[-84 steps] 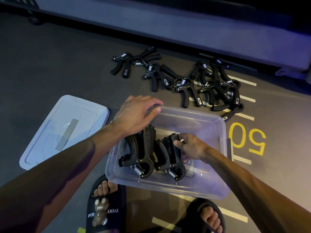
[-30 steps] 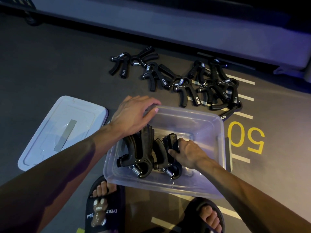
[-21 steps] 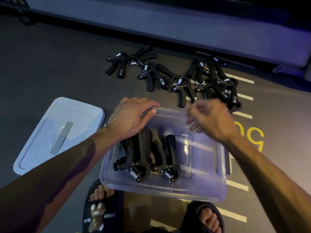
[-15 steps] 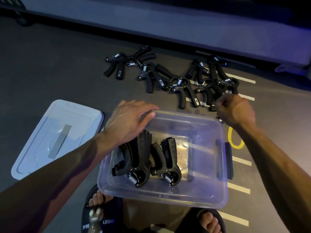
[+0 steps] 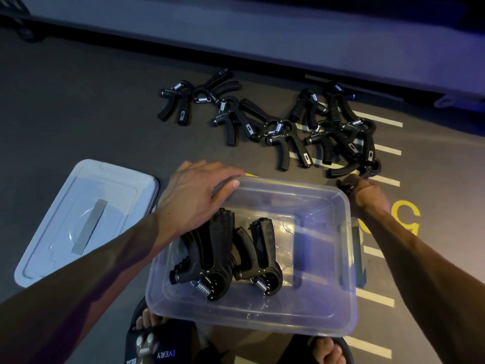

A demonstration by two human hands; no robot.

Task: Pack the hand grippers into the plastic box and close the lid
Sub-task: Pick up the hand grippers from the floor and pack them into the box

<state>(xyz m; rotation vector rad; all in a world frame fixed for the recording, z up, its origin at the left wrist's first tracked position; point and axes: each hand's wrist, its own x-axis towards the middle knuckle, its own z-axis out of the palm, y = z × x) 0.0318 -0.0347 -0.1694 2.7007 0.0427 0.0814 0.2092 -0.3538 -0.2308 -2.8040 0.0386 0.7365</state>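
Clear plastic box on dark floor, lid off. Inside, at left half: hand grippers in two upright clusters, larger cluster at left, smaller cluster just right of it, springs toward near wall. Right half of box bare.

Left hand: laid over far left rim of box, fingers extended and together, fingertips resting on rim; packed clusters directly below and near side of palm.

Right hand: outside box, just beyond far right corner, curled around black handle of loose gripper at near edge of pile; fingers mostly hidden behind back of hand, exact grasp hard to tell.

Loose pile of grippers: on floor beyond box, overlapping heap at right, more scattered leftward to outlying gripper.

Lid: flat on floor left of box, grey strip on top, well apart from right hand, near left forearm.

Yellow and white floor markings at right. Sandalled feet at near edge.
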